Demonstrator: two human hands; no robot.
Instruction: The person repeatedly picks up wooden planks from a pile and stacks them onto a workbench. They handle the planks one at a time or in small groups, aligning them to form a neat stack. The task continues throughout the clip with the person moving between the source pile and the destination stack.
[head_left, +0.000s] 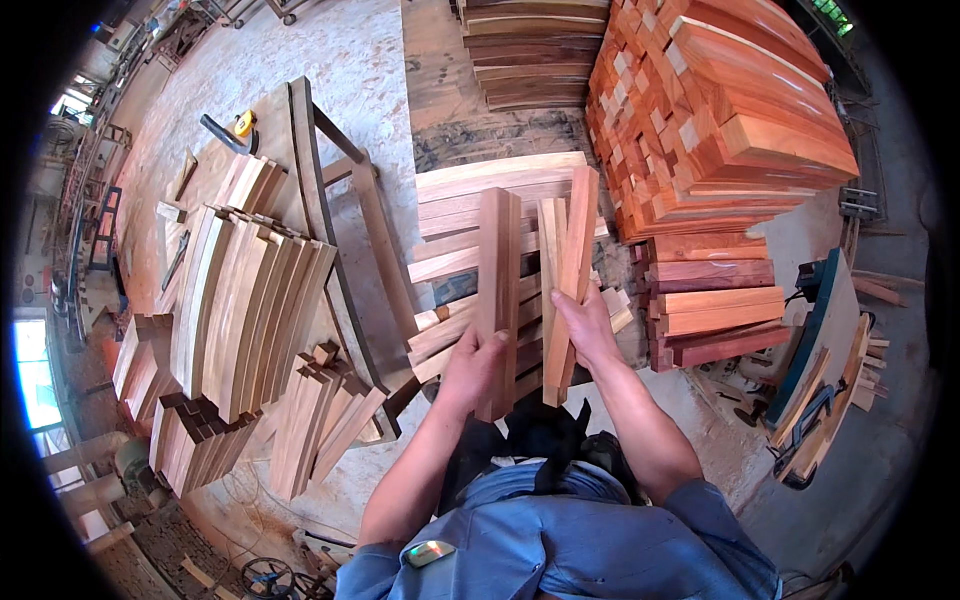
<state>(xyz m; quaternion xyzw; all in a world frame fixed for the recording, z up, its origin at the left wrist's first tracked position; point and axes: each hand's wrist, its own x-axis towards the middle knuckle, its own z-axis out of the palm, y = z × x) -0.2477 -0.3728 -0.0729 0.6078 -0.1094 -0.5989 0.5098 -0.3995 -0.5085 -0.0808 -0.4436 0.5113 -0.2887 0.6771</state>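
Note:
My left hand [478, 362] is closed round a pair of wooden sticks [497, 260], brownish and held nearly upright in front of me. In my right hand [588, 325] is another pair, a reddish stick [577, 240] against a paler stick [551, 235]. A gap separates the two pairs. Beneath and beyond them lies a stack of pale wooden sticks [450, 190], partly hidden by what I hold. Some fingers of both hands are hidden behind the wood.
At the left, a workbench [318, 185] carries stacked pale sticks [240, 300], a yellow tape measure [244, 123] and a dark tool [222, 133]. Reddish timber [770, 130] is piled high at the far right, above darker red pieces [715, 275]. A green-edged board [808, 330] stands beside clamps [820, 405].

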